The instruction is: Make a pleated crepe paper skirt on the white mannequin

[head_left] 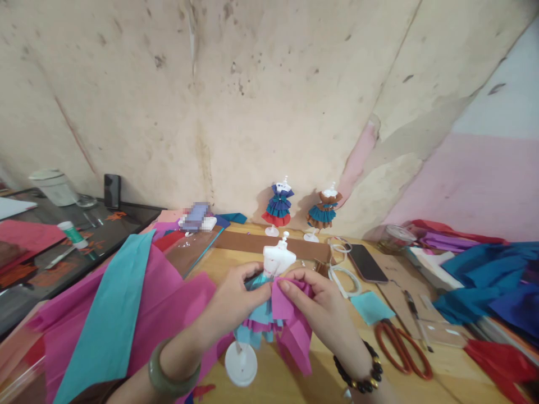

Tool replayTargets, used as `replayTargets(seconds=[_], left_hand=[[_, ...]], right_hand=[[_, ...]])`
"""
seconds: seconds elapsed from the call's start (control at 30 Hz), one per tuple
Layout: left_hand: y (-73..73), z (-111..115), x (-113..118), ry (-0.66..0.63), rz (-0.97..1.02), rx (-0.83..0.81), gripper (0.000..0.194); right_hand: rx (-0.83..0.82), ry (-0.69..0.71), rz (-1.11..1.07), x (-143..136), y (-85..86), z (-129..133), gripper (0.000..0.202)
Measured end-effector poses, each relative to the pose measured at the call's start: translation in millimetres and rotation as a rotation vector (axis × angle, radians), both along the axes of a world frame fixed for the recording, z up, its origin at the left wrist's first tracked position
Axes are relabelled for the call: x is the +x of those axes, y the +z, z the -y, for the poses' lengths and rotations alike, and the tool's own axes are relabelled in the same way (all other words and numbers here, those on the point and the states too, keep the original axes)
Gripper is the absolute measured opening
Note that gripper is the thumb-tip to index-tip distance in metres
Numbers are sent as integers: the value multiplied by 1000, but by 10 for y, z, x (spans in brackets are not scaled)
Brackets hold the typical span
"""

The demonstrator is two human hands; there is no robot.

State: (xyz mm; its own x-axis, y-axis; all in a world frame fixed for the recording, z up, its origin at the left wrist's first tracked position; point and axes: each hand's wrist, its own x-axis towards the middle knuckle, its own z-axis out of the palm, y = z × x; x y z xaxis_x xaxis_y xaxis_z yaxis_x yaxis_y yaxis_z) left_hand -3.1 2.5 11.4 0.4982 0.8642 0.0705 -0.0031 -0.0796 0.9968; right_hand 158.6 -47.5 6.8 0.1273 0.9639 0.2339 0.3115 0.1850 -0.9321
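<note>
A small white dress-form mannequin leans in front of me, its round base toward the table's near side. It wears a ruffled skirt in light blue and magenta. My left hand is closed around the waist, thumb pressed on the light blue material. Between the thumb and fingers of my right hand is a magenta strip, held against the waist and hanging down over the skirt's right side. Whether the strip is cloth or crepe paper I cannot tell.
Two dressed mannequins stand by the wall. To the right lie orange-handled scissors, a phone, a light blue square, a pen and coiled white cord. Magenta and turquoise sheets cover the left; a glue stick lies beyond.
</note>
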Motion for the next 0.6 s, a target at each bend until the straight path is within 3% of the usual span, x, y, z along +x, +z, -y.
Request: replayTargets(seconds=[0.37, 0.6], left_hand=[[44, 63, 3, 7, -15, 5, 11], [25, 69, 7, -11, -8, -14, 19]], right_hand=[[-4, -46, 4, -20, -12, -8, 23], [31, -56, 13, -34, -11, -2, 24]])
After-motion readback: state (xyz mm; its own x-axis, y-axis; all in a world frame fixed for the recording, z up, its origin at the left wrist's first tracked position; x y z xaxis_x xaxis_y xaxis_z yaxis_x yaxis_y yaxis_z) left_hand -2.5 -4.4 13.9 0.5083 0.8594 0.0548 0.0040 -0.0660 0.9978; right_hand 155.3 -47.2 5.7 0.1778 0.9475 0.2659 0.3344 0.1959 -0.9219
